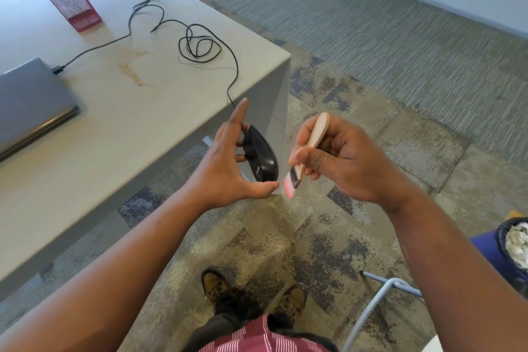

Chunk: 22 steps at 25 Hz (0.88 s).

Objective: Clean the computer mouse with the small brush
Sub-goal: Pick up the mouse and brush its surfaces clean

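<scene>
Your right hand [337,160] pinches the small brush [307,151] by its wooden handle, thumb and curled fingers [307,156] clamped round it, pink bristles pointing down just beside the mouse's near end; contact unclear from the blur. Left hand [228,164] holds the computer mouse [261,156] on edge in the air, off the desk [137,111] corner, thumb under the near end, fingers behind it, index finger straight up. Mouse looks light, stiff, glossy plastic, so likely slippery: keep gripping its ends and leave the sides free. Bristles look soft, handle rigid. Beyond your fingers its cable [200,46] trails across the desk to the laptop [31,103]; it may tug.
</scene>
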Motion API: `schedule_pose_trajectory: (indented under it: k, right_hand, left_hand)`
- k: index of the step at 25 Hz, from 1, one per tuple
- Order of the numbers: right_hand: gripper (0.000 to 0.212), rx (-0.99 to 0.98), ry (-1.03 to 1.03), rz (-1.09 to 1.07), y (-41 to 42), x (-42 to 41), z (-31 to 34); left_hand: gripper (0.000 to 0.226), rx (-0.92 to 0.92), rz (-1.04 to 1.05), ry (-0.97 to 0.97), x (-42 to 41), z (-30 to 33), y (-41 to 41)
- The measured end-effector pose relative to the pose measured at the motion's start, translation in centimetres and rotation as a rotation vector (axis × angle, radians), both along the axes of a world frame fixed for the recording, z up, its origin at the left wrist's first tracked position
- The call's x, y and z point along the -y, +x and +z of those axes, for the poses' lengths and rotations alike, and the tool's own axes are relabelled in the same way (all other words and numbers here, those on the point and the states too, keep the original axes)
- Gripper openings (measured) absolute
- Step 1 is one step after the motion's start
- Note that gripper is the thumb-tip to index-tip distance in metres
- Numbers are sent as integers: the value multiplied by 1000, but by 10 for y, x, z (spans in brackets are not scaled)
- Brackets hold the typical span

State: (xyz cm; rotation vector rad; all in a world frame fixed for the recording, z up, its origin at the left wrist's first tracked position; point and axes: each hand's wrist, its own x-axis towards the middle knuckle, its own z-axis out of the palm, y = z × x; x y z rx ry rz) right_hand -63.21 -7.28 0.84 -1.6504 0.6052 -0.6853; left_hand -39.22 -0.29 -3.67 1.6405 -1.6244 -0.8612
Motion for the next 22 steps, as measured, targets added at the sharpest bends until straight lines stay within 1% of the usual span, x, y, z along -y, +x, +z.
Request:
schedule_pose_trajectory:
  k: [2,4,5,9,15,17,19,22]
  right_hand:
    - [26,112,12,-59,0,0,3]
    - [18,221,12,-76,3,-1,6]
    - [15,235,0,-67,5,-2,7]
    - [10,128,-69,19,8,-6,8]
    - [14,-8,-21,116,5,-5,5]
    - [14,-43,-33,96,2,-3,8]
    - [14,5,-59,24,-1,1,13]
    - [8,162,-97,-71,2,7,17]
  left_hand:
    - [146,15,-2,0,-1,1,0]
    - [146,23,-11,-1,-1,1,-1]
    - [146,27,-15,-1,-1,2,-1]
    - [147,34,-11,-6,-1,0,0]
    - [149,19,-16,-1,0,0,-1]
    - [149,19,-31,-3,0,0,-2]
    - [150,17,-43,-6,0,0,-2]
    - [150,19,-68,5,-2,2,-4]
